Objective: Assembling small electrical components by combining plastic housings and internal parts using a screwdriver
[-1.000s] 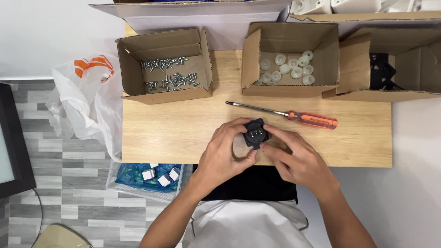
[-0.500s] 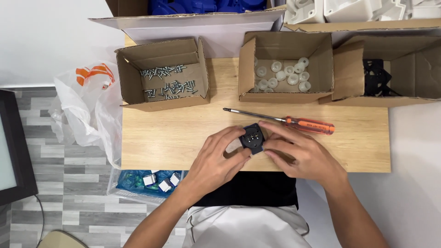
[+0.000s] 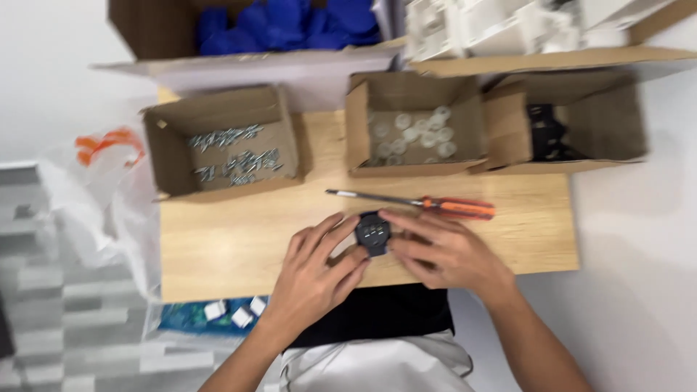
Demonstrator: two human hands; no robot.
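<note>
A small black plastic part rests between both my hands over the wooden table. My left hand grips it from the left with thumb and fingers. My right hand holds it from the right, fingers on its top edge. Just beyond my hands lies an orange-handled screwdriver, its tip pointing left.
Three open cardboard boxes stand along the table's far edge: one with metal screws, one with white round parts, one with black parts. Behind them are a box of blue items and white parts. A plastic bag hangs left.
The view has shifted so the table sits lower in frame and more of the far boxes show. Both hands still hold the black part in much the same place.
</note>
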